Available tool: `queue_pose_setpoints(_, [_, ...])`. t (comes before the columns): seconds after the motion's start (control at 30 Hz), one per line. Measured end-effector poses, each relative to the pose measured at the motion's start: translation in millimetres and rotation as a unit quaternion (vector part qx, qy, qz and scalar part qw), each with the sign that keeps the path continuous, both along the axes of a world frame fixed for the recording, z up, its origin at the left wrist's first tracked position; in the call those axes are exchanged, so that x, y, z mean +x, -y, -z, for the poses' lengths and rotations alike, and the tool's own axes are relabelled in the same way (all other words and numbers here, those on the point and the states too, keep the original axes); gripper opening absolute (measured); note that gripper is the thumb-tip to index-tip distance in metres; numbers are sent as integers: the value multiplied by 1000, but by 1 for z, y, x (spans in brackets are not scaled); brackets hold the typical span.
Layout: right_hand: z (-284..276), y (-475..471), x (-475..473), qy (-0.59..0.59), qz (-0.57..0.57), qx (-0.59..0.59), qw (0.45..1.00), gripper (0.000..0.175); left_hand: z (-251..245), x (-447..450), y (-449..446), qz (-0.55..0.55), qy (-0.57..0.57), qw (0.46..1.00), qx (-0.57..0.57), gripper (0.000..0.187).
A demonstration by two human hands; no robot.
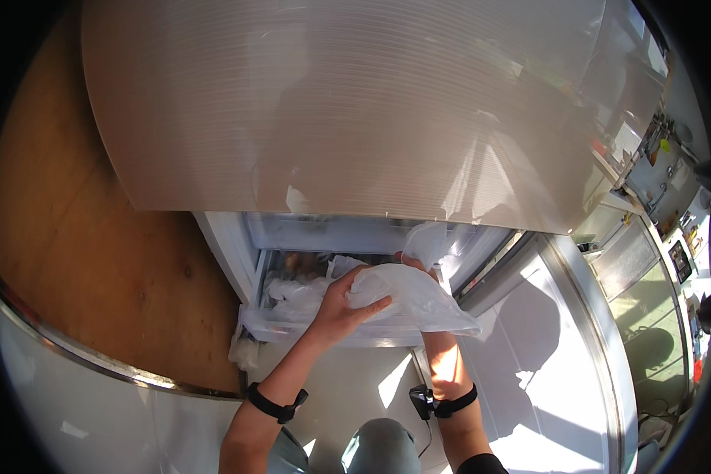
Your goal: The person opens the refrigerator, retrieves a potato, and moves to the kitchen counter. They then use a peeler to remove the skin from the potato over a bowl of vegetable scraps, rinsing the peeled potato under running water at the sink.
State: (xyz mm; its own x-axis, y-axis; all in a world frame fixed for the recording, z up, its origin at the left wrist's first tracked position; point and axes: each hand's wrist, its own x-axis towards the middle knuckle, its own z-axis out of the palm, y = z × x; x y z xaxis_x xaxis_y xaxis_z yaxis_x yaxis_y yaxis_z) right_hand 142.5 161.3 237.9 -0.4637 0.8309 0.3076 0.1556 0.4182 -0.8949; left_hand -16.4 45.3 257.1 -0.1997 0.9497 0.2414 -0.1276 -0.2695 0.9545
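Note:
A white translucent plastic bag (412,296) is held above a pulled-out freezer drawer (338,335). My left hand (343,311) grips the bag's left side, with the thumb across its front. Behind the bag, my right hand (413,260) supports it from the far right; most of that hand is hidden, and only some fingers show. A loose end of thin plastic (429,243) sticks up past those fingers. What the bag contains cannot be made out. Inside the drawer lie crumpled plastic bags (296,293) and something orange-brown (296,262), partly covered.
A ribbed refrigerator door (343,118) overhangs the drawer. Another frosted drawer (326,231) sits above. Brown wood panelling (154,296) stands left, and a metal-edged open door (592,332) is on the right. A plastic bag (246,352) hangs at the drawer's left corner. My knee (382,447) is below.

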Motion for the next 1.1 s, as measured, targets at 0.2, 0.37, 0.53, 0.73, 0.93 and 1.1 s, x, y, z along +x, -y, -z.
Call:
queue_pose_setpoints(0.2, [-40, 21, -5, 184, 19, 361, 914, 55, -8, 10, -1, -59, -75, 995, -4, 31])
queue_pose_setpoints(0.37, [-58, 21, 21, 51, -212, 222, 951, 55, -9, 13, -4, -158, -158, 975, -5, 27])
queue_pose_setpoints(0.53, [-41, 23, 16, -140, -127, -255, 948, 37, -11, 19, -3, -158, -348, 923, 32, 44])
queue_pose_setpoints(0.73, [-22, 9, 5, -329, -43, -372, 867, 27, -10, 11, 0, 11, -239, 971, -3, 47])
queue_pose_setpoints(0.93, [0, -5, 15, -389, -311, -269, 825, 30, -5, -9, -11, 103, 44, 985, -132, 27])
queue_pose_setpoints(1.1, [-25, -10, 29, -173, -354, -67, 917, 27, -5, -22, -16, 100, 70, 985, -123, 24])
